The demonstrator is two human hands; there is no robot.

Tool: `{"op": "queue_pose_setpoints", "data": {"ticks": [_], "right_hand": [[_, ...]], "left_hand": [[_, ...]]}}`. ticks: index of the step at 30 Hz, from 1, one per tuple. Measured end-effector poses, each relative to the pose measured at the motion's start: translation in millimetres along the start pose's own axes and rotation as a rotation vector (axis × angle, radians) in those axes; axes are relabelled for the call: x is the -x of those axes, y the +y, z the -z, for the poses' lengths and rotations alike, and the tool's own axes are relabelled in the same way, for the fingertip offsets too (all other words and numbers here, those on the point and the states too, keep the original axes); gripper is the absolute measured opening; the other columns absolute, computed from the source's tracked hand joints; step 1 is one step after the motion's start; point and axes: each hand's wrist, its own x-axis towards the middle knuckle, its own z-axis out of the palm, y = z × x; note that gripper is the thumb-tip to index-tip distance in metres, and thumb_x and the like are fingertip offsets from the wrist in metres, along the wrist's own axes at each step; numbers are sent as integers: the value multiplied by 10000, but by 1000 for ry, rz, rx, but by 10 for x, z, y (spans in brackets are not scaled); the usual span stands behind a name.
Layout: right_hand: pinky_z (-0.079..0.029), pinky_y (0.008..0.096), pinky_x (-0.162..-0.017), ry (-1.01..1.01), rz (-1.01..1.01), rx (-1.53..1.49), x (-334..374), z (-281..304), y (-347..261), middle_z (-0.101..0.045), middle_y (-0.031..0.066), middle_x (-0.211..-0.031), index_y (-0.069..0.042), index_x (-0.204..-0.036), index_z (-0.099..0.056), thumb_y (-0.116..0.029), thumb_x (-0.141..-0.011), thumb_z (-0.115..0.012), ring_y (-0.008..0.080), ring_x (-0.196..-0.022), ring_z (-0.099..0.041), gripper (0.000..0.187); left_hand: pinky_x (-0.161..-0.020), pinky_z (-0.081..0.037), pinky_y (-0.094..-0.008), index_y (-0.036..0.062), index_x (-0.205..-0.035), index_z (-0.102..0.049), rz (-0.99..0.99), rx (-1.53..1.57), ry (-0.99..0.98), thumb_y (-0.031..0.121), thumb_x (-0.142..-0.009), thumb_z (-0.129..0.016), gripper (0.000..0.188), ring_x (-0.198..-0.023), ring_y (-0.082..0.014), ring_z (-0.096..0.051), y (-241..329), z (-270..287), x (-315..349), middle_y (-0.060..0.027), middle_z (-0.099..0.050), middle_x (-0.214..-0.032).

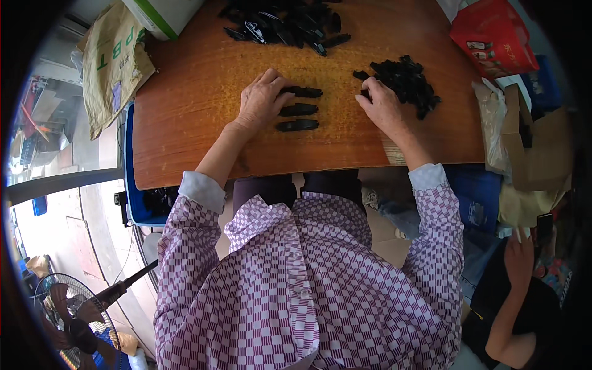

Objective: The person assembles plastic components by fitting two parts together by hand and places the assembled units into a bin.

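Three long black plastic pieces lie in a short column in front of me; the middle piece (298,110) and the nearest piece (298,125) rest on the wooden table. At the left end of the farthest piece (306,92), my left hand (262,100) closes its thumb and fingers on it. My right hand (383,106) is at the left edge of a heap of small black parts (407,83). Its thumb and fingers are bent together around a small dark part (365,94), mostly hidden by them.
A larger heap of long black pieces (283,24) covers the far side of the table (203,92). A red bag (493,40) and an open cardboard box (539,148) stand right. A blue crate (131,179) is beneath the left edge, a fan (77,327) lower left. Another person's arm (518,277) shows lower right.
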Motion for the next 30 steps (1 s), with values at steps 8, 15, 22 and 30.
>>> {"op": "queue_pose_setpoints", "data": {"ticks": [8,15,22,30], "right_hand": [[-512,405,-721,113,49,11,56,15,5,-612,120,-946,-16,-1076,-559,-180,-865,-738,299,-835,-628,322],[-517,385,-684,-33,171,-72,-64,-17,-243,-627,106,-897,-14,-979,-591,-205,-876,-727,278,-808,-639,256],[-516,393,-637,-172,344,9,-287,-17,-588,-671,131,-797,-43,-988,-598,-237,-876,-722,311,-733,-667,256],[-508,402,-621,-305,293,0,-359,-151,-658,-661,153,-750,-43,-973,-567,-229,-880,-716,327,-706,-666,257]], "left_hand": [[-842,-505,-399,101,-1068,-674,-41,73,-1,244,-864,-684,249,-998,-275,-616,-3,19,37,-59,-583,-1053],[-841,-510,-385,104,-1050,-677,-55,105,5,223,-849,-704,235,-989,-268,-621,-5,4,18,-52,-586,-1041],[-838,-514,-390,97,-1015,-683,-26,107,-10,223,-849,-700,209,-985,-264,-621,72,7,11,-44,-595,-1015],[-862,-496,-410,106,-1023,-674,-18,150,-88,247,-883,-666,199,-1012,-287,-615,23,11,-18,-53,-595,-1021]]}}
